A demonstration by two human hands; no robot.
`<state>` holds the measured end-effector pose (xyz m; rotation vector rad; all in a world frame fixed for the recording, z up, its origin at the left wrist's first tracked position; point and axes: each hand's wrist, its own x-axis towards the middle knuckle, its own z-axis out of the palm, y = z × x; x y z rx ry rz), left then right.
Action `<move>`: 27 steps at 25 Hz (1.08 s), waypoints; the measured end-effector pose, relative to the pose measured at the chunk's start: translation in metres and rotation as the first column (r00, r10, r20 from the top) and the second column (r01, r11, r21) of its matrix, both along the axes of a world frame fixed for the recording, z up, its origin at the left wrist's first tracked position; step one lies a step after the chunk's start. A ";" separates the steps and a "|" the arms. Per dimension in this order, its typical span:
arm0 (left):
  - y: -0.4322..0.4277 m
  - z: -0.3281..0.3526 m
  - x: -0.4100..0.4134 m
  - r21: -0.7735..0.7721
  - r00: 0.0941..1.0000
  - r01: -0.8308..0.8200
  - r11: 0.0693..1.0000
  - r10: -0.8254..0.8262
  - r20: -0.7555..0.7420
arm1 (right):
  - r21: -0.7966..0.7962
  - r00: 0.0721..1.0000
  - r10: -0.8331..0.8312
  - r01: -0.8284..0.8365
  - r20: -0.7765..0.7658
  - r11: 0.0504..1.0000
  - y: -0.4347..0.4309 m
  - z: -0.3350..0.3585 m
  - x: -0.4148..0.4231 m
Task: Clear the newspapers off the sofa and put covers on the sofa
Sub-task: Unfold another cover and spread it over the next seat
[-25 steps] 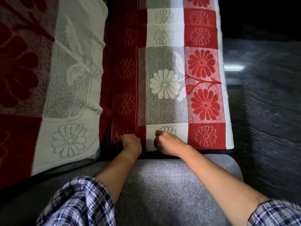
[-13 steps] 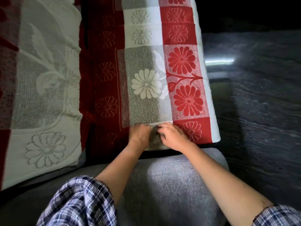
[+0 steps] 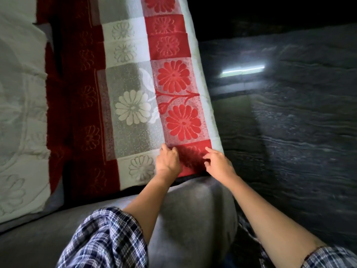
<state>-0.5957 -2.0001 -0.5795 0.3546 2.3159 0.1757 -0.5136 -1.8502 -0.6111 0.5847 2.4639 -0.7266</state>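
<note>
A red, white and grey flowered cover [image 3: 135, 105] lies along the seat of the grey sofa [image 3: 193, 209]. My left hand [image 3: 167, 161] rests on its near end, fingers curled and pressing the cloth by the red corner square. A little to the right, my right hand [image 3: 217, 162] touches the same corner with fingers spread, flat on the fabric. A second flowered cover [image 3: 21, 117] drapes the sofa back at the left. No newspapers are in view.
The bare grey armrest [image 3: 195, 215] lies between me and the cover's edge. To the right is a dark stone floor [image 3: 299, 142] with a bright light reflection [image 3: 243, 71]. My checked sleeves sit at the bottom of the view.
Both hands have shifted right along the cover's near edge, from the white square to the red corner square. My right hand's fingers have spread apart. The view has swung left.
</note>
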 end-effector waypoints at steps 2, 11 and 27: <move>0.033 0.000 0.003 0.220 0.972 -0.233 0.947 0.230 0.040 | -0.009 0.998 -0.021 0.020 -0.057 1.000 0.015 -0.005 -0.005; 0.111 -0.017 0.057 0.181 0.254 -0.967 0.178 0.712 0.654 | -0.347 0.853 -0.403 0.508 0.332 0.789 0.062 -0.009 0.006; 0.130 0.212 0.114 0.656 0.503 -0.750 -0.079 0.575 0.645 | -0.782 0.764 -0.630 0.476 0.140 0.403 0.076 0.210 0.041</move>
